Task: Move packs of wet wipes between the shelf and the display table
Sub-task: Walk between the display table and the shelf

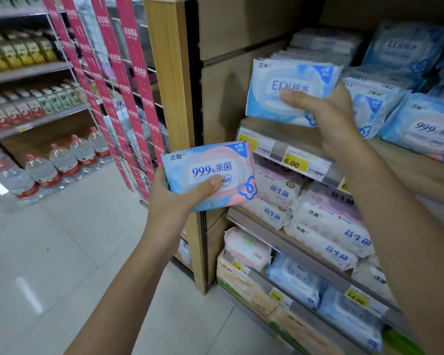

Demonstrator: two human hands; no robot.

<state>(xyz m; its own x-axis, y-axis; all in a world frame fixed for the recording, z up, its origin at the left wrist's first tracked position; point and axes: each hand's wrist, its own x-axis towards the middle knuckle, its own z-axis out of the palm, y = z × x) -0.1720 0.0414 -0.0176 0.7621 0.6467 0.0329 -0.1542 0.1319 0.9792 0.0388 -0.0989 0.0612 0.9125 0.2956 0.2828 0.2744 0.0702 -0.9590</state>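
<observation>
My left hand grips a blue-and-pink pack of wet wipes marked 99.9%, held in the air in front of the wooden shelf post. My right hand grips a light blue pack marked EDI, thumb on its front, just above the front edge of the upper shelf. More blue packs lie on that shelf to the right. The display table is not in view.
Lower shelves hold pink-and-white packs and blue packs, with yellow price tags on the rails. A wooden post stands left of the shelf. Pink banners and water bottles line the tiled aisle at left.
</observation>
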